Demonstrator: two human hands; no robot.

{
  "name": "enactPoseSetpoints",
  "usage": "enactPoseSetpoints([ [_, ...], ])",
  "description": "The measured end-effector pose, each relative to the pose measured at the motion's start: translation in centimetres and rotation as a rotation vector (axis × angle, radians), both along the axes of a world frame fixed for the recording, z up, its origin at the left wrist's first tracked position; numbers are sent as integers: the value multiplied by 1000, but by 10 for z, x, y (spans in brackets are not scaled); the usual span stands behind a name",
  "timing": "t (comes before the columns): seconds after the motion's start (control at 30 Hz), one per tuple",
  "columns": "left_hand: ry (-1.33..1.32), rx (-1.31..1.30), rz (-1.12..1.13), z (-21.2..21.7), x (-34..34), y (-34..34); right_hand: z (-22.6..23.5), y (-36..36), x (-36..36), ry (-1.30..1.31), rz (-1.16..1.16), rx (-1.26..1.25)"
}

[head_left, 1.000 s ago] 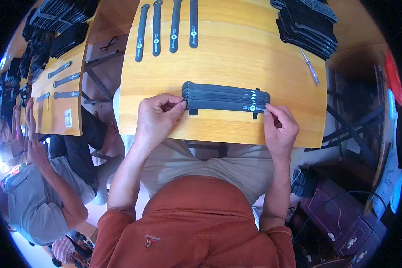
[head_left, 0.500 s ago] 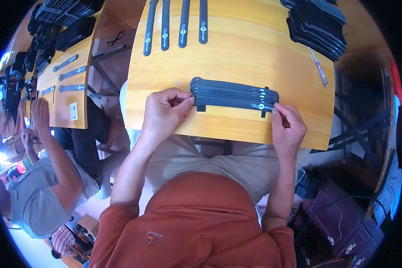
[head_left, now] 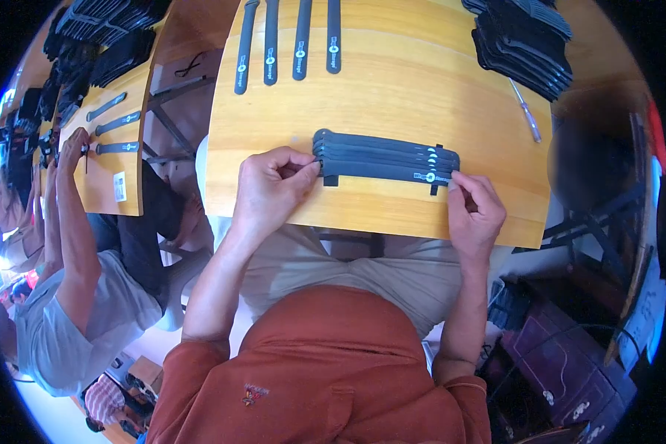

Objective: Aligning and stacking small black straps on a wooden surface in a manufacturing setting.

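A yellow wooden table fills the upper middle of the head view, its near edge just in front of the person's lap. Near that edge lies a stack of flat black straps, laid lengthwise from left to right, each with a small pale mark near its right end. The left hand pinches the stack's left end between thumb and fingers. The right hand grasps the right end with its fingertips. Farther back, four single black straps lie side by side, well apart from the stack. A pile of black pieces sits at the far right corner, with a screwdriver just beside it. At the left, another person's arm reaches to a second table bearing more straps.
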State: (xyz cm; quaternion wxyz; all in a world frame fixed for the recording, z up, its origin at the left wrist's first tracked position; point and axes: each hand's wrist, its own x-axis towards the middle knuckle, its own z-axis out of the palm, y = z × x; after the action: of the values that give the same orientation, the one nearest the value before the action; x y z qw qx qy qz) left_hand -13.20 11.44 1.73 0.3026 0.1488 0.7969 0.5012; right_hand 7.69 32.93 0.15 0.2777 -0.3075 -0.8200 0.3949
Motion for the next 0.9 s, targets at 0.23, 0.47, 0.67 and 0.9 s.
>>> enactPoseSetpoints([
  [0.23,13,3,-27,-4,-2,-3,1,-1,-1,-4,-8,35],
  [0.47,18,-2,-29,-4,-2,-2,-1,-1,-2,8,-19,42],
  [0.67,28,-16,-37,0,-1,-1,-1,-2,-2,-4,-26,55],
  [0.9,33,1,-12,-3,-1,-1,-1,-2,-2,-2,-20,71],
])
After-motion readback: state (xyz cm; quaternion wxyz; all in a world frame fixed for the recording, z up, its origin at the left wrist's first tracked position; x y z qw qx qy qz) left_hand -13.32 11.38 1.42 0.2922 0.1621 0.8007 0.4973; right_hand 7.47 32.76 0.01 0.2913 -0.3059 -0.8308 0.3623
